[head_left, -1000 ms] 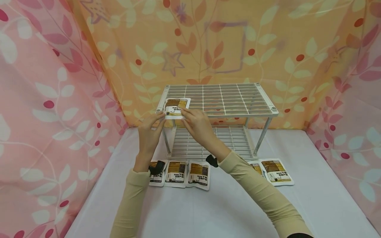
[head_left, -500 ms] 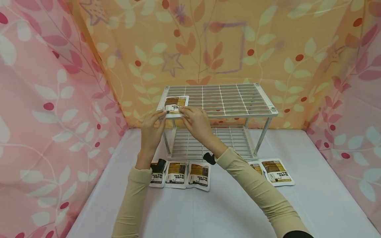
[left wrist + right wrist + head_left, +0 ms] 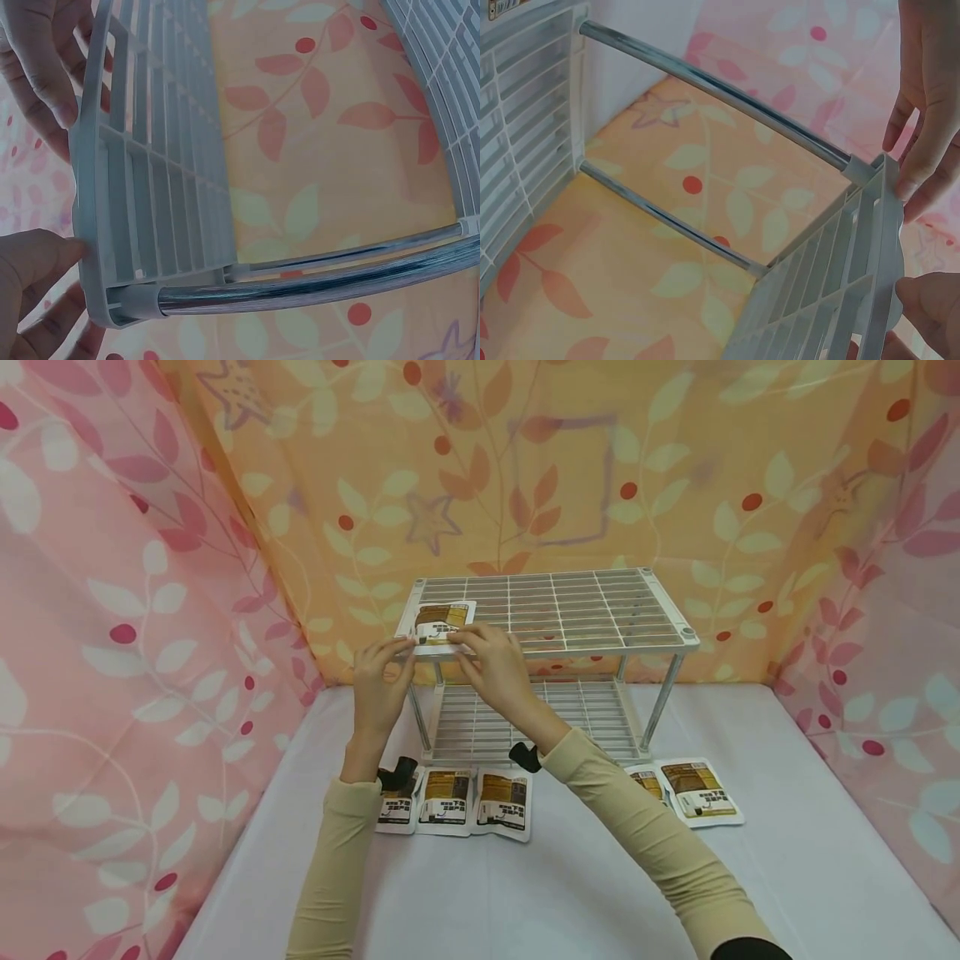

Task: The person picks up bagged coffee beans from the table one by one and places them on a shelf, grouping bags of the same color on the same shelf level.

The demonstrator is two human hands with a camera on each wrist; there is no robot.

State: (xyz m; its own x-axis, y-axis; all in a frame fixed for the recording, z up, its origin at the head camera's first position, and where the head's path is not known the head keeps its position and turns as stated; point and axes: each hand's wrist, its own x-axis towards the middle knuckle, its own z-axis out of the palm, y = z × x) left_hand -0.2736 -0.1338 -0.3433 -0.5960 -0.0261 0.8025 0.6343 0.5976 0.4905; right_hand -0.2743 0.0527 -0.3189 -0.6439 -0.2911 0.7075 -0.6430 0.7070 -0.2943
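A white flat pouch [image 3: 437,615] with a brown-and-gold printed panel lies at the front left corner of the white wire rack's top shelf [image 3: 585,610]. My left hand [image 3: 377,689] pinches its lower left corner at the shelf's front edge. On the lower right part of the same pouch, my right hand [image 3: 498,668] has its fingertips on top and its thumb below. From beneath, the left wrist view shows the left hand [image 3: 30,277] beside the corner post. In the right wrist view the right hand's fingers [image 3: 930,296] meet the front rim; the pouch is mostly hidden there.
Several similar pouches [image 3: 446,797] stand in a row on the white table before the rack, one partly behind the left wrist. Two more pouches [image 3: 699,789] overlap at the right. Metal posts [image 3: 662,702] carry the top shelf above a lower shelf [image 3: 577,718]. Patterned cloth hangs around.
The pouch has shifted slightly back and settled on the shelf corner. Both hands have moved a little with it and stay at its near edge.
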